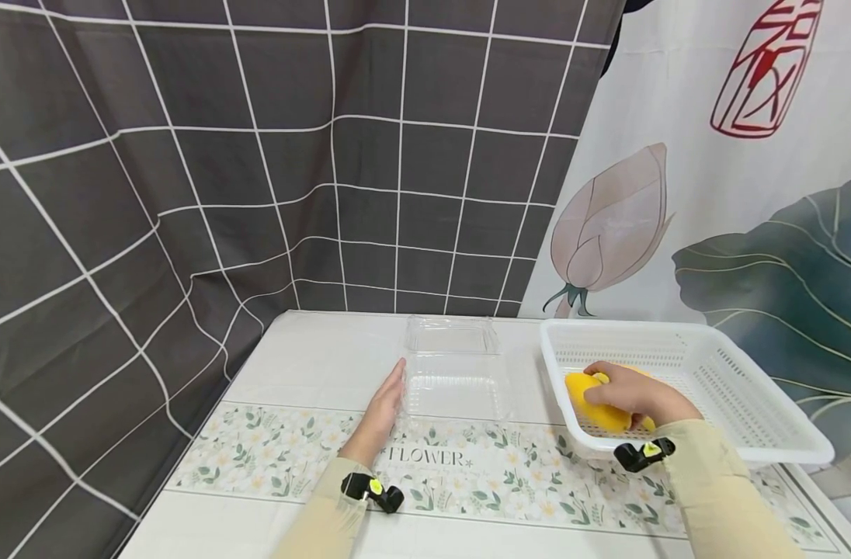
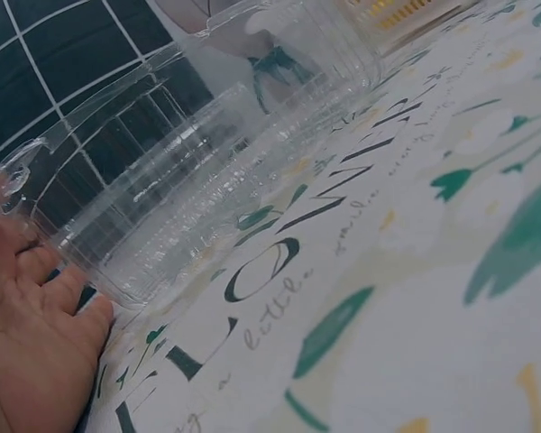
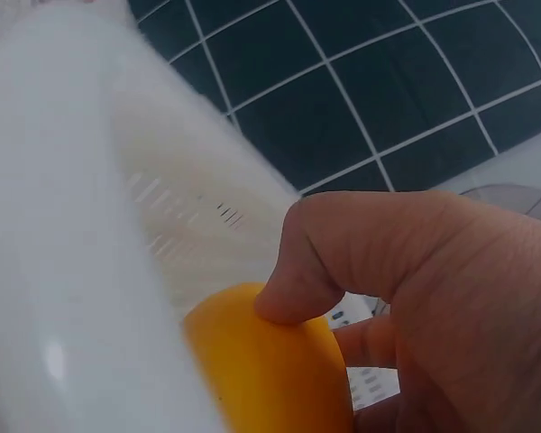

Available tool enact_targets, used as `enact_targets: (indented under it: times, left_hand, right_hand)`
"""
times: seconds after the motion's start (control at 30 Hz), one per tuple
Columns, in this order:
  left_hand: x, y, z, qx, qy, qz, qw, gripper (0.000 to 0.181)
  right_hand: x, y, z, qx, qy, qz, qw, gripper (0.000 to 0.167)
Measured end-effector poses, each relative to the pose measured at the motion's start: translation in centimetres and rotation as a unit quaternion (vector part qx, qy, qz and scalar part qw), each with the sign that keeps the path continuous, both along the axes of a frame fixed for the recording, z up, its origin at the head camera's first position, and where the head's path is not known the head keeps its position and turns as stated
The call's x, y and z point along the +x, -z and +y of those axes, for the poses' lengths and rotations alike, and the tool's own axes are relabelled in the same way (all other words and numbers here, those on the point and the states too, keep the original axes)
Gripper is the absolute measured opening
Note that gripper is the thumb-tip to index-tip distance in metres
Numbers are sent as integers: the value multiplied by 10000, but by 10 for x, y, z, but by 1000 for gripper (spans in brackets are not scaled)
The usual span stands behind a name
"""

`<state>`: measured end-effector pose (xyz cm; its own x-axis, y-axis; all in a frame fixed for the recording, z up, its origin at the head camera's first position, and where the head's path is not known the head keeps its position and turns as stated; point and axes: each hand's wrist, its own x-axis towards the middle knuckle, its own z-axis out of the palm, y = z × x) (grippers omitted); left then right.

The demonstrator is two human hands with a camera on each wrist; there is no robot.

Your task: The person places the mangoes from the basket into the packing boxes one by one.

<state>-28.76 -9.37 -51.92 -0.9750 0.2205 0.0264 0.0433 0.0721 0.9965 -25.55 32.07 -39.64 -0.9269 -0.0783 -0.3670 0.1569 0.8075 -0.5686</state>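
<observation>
Yellow object, white basket, colourless clear container; white tablecloth with a floral band (green leaves, dark lettering); dark grey curtain gridded in white.

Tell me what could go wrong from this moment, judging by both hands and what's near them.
The yellow object might slip: its surface looks smooth and rounded under the thumb of the right hand.
It could bump the white basket if lifted carelessly, since it sits close to one side wall.
The clear container might slide or bend if pushed; it looks thin, and the left hand is at its side with fingers extended.
</observation>
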Motion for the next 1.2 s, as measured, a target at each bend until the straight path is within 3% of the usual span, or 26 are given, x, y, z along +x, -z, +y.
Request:
enact_targets:
  times: [0.17,0.7,1.2]
  left_hand:
    - [4,-2,1,-300,-42,83,9995,61]
    - [5,-2,1,-473,-51,243,9986,62]
    - [5,-5,1,-518,-72,159,9985,63]
  right_hand:
    - [-1,-10,-2,81,-87,161,9998,71]
    - [-5,-46,-29,362,-346,890,9948,77]
    - [-22,-56,-76,156,-727,1295,9888,71]
